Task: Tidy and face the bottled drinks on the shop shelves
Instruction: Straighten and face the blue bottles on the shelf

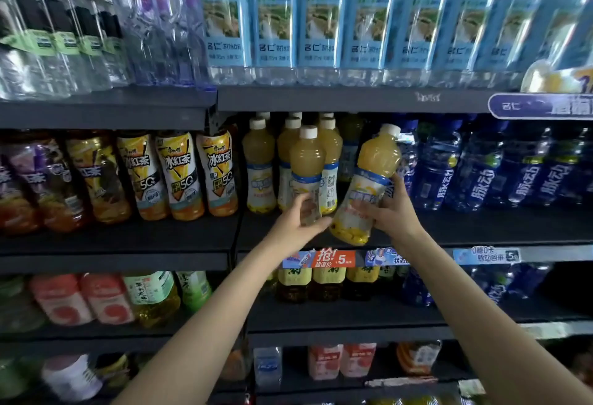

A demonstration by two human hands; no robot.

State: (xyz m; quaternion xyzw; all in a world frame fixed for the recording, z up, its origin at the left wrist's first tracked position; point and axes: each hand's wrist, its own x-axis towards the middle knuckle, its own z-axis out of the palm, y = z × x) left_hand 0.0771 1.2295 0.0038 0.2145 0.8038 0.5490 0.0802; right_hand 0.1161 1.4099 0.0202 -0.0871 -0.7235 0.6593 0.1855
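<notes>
The tilted juice bottle (365,186) hangs off the middle shelf (481,228), clamped in the right hand (390,212) fingers. The left hand (296,226) fingers curl around the front upright bottle (306,170). The tilted bottle should be stood upright, label forward, flush beside it.

This is a shop's drinks aisle. Dark shelves (353,98) run across the whole frame in tiers, packed with rows of matching bottles: blue-labelled water bottles (321,26) along the top, iced tea bottles (179,177) at middle left. Price tags (333,258) and a promotional strip (542,106) are clipped to the shelf edges at centre and right.
</notes>
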